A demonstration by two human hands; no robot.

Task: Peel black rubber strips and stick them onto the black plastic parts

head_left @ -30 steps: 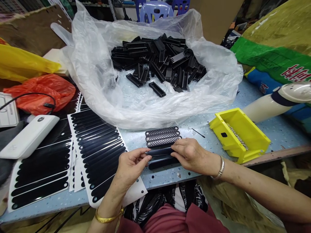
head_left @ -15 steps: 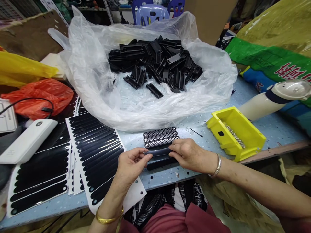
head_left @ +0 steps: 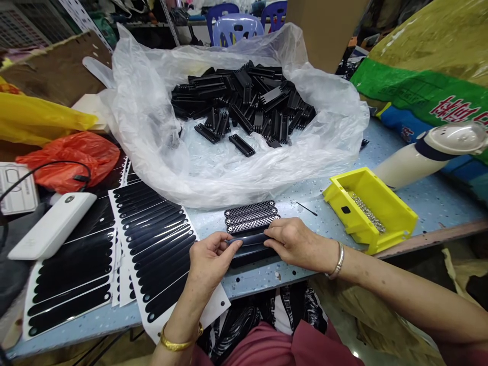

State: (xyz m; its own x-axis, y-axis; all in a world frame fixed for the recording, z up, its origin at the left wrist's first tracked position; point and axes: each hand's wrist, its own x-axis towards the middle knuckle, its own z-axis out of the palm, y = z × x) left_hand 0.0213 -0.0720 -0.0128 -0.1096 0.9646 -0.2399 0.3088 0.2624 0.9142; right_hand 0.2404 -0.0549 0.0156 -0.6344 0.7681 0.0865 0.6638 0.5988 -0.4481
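Between my hands is a glossy black strip (head_left: 247, 239) with rounded ends, like those on the sheets. My left hand (head_left: 212, 256) pinches its left end between thumb and fingers. My right hand (head_left: 295, 243) grips the other end the same way. Another black piece (head_left: 247, 256) lies just below the strip, on the table's near side. Right behind my fingers sit several patterned bars (head_left: 251, 216) with a diamond mesh and small screws at the ends, side by side. Whether the strip touches the piece beneath it, I cannot tell.
A clear plastic bag (head_left: 229, 178) with a heap of black plastic parts (head_left: 244, 101) stands behind. Sheets of black strips (head_left: 160, 244) lie at left, near a white power bank (head_left: 53, 223). At right are a yellow bin (head_left: 392, 223) of small screws and a bottle (head_left: 407, 165).
The view has shifted slightly. Both hands keep hold of the strip, which now sits a little lower over the black piece in the picture.
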